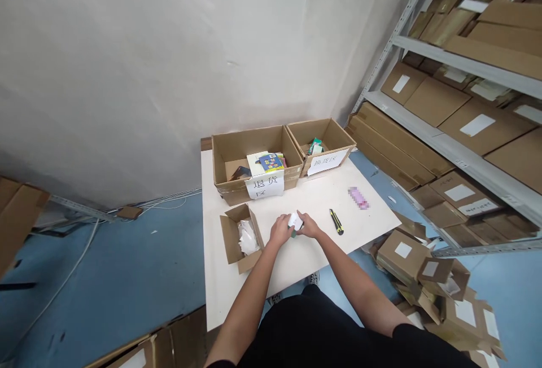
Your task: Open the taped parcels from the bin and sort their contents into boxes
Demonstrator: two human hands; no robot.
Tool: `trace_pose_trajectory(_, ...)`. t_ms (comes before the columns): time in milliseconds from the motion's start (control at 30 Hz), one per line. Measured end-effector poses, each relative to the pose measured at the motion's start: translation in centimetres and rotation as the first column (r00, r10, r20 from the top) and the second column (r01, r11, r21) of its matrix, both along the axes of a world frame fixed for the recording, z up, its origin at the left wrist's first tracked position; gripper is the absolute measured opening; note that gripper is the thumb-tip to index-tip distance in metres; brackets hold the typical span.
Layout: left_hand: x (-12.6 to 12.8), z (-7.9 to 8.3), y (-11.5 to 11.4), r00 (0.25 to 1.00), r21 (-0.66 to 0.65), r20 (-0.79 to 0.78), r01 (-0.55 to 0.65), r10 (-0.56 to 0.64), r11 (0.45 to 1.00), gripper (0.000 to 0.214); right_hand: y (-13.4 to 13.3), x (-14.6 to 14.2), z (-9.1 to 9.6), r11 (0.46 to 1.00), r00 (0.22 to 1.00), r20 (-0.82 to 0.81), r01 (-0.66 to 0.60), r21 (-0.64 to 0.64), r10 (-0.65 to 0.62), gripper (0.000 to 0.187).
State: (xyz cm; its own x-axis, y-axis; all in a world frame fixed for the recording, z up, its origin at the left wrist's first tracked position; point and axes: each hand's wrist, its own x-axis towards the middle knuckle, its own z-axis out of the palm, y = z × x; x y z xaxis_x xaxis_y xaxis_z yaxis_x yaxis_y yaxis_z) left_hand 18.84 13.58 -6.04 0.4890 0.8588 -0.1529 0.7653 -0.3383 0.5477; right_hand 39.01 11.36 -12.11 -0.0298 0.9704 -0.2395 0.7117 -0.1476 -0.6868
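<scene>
Between my two hands, just above the white table (305,201), is a small box (296,221) with a white face on top and green along its lower side. My left hand (280,230) grips it from the left, and my right hand (309,226) closes on its right side. To the left of them stands an opened cardboard carton (232,238), flaps spread, with crumpled white wrapping (248,238) inside. A black and yellow utility knife (336,222) lies on the table to the right of my right hand.
Two labelled cardboard bins stand along the back: the larger left bin (231,192) holds booklets (271,162), the right bin (339,131) small green packs (315,145). A blurred pink item (358,197) lies at the right. Shelving (449,136) and piled cartons (402,249) flank the table.
</scene>
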Motion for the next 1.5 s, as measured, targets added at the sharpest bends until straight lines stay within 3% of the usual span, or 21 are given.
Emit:
trace_pose_trajectory(67, 2.1, 0.0, 0.4, 0.997, -0.077, -0.080, 0.006, -0.012, 0.997, 0.051, -0.6, -0.2, -0.6, 0.994, 0.991, -0.075, 0.109, 0.008, -0.109, 0.118)
trace_pose_trajectory(200, 3.9, -0.3, 0.8, 0.980, -0.058, -0.194, 0.042, -0.053, 0.997, 0.047, -2.4, -0.8, -1.7, 0.966, 0.944, -0.221, 0.256, 0.014, -0.247, 0.119)
trace_pose_trajectory(367, 4.1, -0.6, 1.7, 0.955, -0.081, -0.258, 0.129, -0.145, 0.988, 0.046, -4.1, -2.0, -2.9, 0.943, 0.887, -0.337, 0.331, -0.015, -0.317, 0.109)
trace_pose_trajectory(467, 3.9, -0.5, 2.3, 0.956, -0.087, -0.229, 0.170, -0.185, 0.982, 0.051, -4.2, -2.6, -3.3, 0.928, 0.879, -0.331, 0.372, 0.022, -0.344, 0.096)
trace_pose_trajectory(600, 2.4, -0.4, 3.4, 0.966, -0.090, -0.160, 0.189, -0.201, 0.978, 0.037, -4.3, -2.9, -3.1, 0.925, 0.888, -0.295, 0.378, 0.035, -0.352, 0.094)
trace_pose_trajectory(667, 1.3, -0.6, 3.8, 0.985, -0.075, -0.104, 0.133, -0.141, 0.988, 0.043, -4.4, -2.9, -2.7, 0.928, 0.896, -0.267, 0.373, 0.022, -0.354, 0.088)
trace_pose_trajectory(733, 0.5, -0.9, 3.8, 1.000, -0.057, -0.023, -0.014, 0.013, 0.998, 0.051, -4.4, -2.8, -2.2, 0.930, 0.908, -0.236, 0.366, 0.039, -0.347, 0.069)
trace_pose_trajectory(833, 0.3, -1.7, 3.1, 0.965, -0.047, 0.021, -0.259, 0.260, 0.965, 0.062, -4.1, -2.9, -1.3, 0.923, 0.926, -0.130, 0.369, 0.110, -0.354, 0.041)
trace_pose_trajectory(900, 0.6, -2.1, 2.3, 0.951, -0.014, 0.003, -0.308, 0.308, 0.951, 0.065, -3.6, -3.1, -0.7, 0.921, 0.931, -0.042, 0.365, 0.139, -0.363, 0.040)
trace_pose_trajectory(1000, 1.1, -2.5, 1.3, 0.975, -0.001, 0.056, -0.214, 0.214, 0.977, 0.051, -3.1, -3.2, 0.0, 0.932, 0.940, 0.036, 0.332, 0.150, -0.340, 0.047)
trace_pose_trajectory(1133, 1.7, -3.2, 0.7, 0.984, -0.090, 0.161, -0.068, 0.081, 0.994, 0.043, -2.8, -2.8, 0.6, 0.937, 0.954, 0.036, 0.283, 0.204, -0.297, 0.045)
trace_pose_trajectory(1233, 1.9, -3.6, 0.7, 0.971, -0.150, 0.224, -0.050, 0.083, 0.987, 0.052, -2.6, -2.1, 0.9, 0.941, 0.961, 0.033, 0.262, 0.216, -0.275, 0.035)
trace_pose_trajectory(1400, 1.0, -4.7, 0.9, 0.953, -0.206, 0.297, -0.004, 0.066, 0.979, 0.061, -1.9, -1.5, 1.5, 0.966, 0.962, 0.119, 0.235, 0.104, -0.247, 0.021)
trace_pose_trajectory(1500, 0.2, -5.8, 0.6, 0.945, -0.258, 0.324, 0.041, 0.047, 0.965, 0.094, -1.2, -2.0, 1.7, 0.983, 0.964, 0.193, 0.185, -0.006, -0.181, 0.036)
